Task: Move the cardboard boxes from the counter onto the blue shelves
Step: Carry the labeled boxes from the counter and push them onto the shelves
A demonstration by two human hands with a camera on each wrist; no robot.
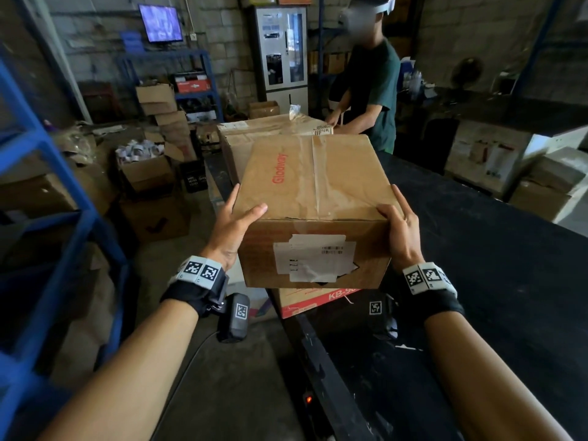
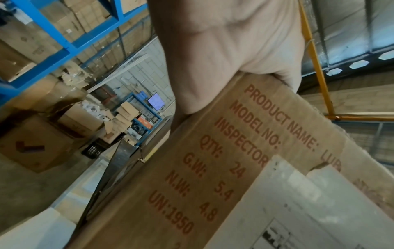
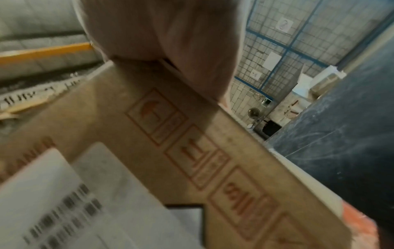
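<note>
A brown cardboard box [image 1: 315, 186] with red print, clear tape and a white label is held between my two hands at the near left end of the black counter [image 1: 477, 249]. My left hand [image 1: 238, 214] grips its left near corner, thumb on top, fingers along the side. My right hand [image 1: 397, 218] grips the right near corner the same way. The wrist views show the left hand [image 2: 224, 50] and the right hand [image 3: 170, 42] wrapped over the top edge of the box [image 2: 213, 168] [image 3: 170, 134]. The blue shelves [image 1: 47, 173] stand at my left.
A white and red box [image 1: 305, 302] lies right under the held box; contact between them is unclear. A larger cardboard box [image 1: 264, 132] sits behind it, with another person [image 1: 372, 90] handling it. Opened boxes [image 1: 152, 214] and a black crate [image 1: 194, 178] crowd the floor beside the shelves.
</note>
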